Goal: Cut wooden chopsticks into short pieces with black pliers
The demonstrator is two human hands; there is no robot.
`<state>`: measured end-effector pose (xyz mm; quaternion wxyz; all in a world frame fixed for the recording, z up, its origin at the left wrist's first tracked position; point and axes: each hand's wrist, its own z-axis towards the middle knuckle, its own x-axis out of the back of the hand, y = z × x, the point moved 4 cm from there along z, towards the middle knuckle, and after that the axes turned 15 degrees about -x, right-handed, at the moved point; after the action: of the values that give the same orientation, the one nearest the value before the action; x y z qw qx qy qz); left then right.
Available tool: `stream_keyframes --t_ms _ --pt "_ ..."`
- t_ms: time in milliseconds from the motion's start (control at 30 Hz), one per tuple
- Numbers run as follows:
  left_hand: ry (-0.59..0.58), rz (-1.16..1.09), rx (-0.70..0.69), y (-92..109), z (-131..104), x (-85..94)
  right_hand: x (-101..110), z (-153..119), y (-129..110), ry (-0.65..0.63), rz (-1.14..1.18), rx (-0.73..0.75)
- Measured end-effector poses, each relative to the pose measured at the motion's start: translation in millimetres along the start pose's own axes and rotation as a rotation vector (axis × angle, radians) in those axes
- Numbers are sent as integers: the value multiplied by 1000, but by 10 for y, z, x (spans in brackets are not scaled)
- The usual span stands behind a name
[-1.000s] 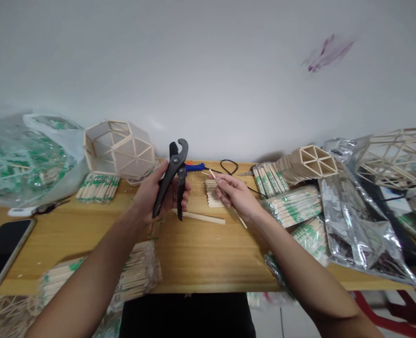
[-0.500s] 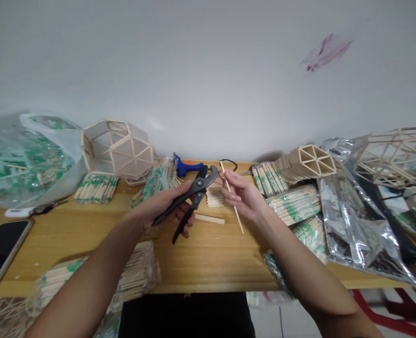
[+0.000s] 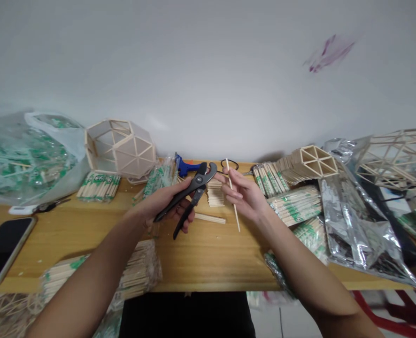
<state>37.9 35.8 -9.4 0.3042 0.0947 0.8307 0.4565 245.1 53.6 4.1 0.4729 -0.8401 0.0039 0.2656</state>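
My left hand (image 3: 169, 204) is closed round the black handles of a cutter with a curved jaw (image 3: 198, 180), its head pointing up and to the right. Between the fingers of my right hand (image 3: 245, 193) is a thin wooden stick (image 3: 236, 216), held nearly upright just right of the cutter's jaws and apart from them. Behind and below the hands lies a stack of short cut sticks (image 3: 215, 196). A few more sticks (image 3: 210, 218) lie flat on the table under the cutter.
Stick frame models stand at the back left (image 3: 119, 148), back right (image 3: 315, 159) and far right (image 3: 398, 155). Wrapped stick bundles (image 3: 294, 204) lie on the right, with silver bags (image 3: 356, 225). A blue glue gun (image 3: 187, 166), a phone (image 3: 5, 251) and a plastic bag (image 3: 28, 157) sit leftward.
The stick in my right hand has turned more upright. My left hand has closed the cutter's handles slightly. The view has shifted a little.
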Motion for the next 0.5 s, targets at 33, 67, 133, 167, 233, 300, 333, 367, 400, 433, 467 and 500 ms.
stream_keyframes --t_ms 33,67,133,167,233,300,333,367,400,433,467,500 --pt "2 1 -4 1 2 4 2 3 -5 1 2 4" --pt "0 2 -4 1 2 4 2 7 -7 1 12 4" --pt "-20 9 5 -4 0 -11 -1 20 1 -6 48 -5" --pt "-34 14 10 -7 -2 -23 -3 26 8 -12 70 -10" --pt "-63 31 14 -11 -7 -47 -7 34 22 -30 101 -14" --pt "-79 48 21 -14 -15 -63 -9 37 31 -52 110 -13" --pt "-87 54 28 -16 -21 -69 -9 36 35 -61 109 -11" --pt "-98 58 35 -17 -27 -76 -9 36 38 -70 106 -9" --pt "-113 61 40 -18 -34 -84 -9 37 41 -77 105 -7" --pt "-130 64 40 -18 -42 -93 -11 39 43 -85 104 -3" --pt "-145 65 39 -17 -49 -102 -14 42 46 -93 106 0" --pt "-160 65 35 -14 -57 -112 -18 47 50 -102 108 3"
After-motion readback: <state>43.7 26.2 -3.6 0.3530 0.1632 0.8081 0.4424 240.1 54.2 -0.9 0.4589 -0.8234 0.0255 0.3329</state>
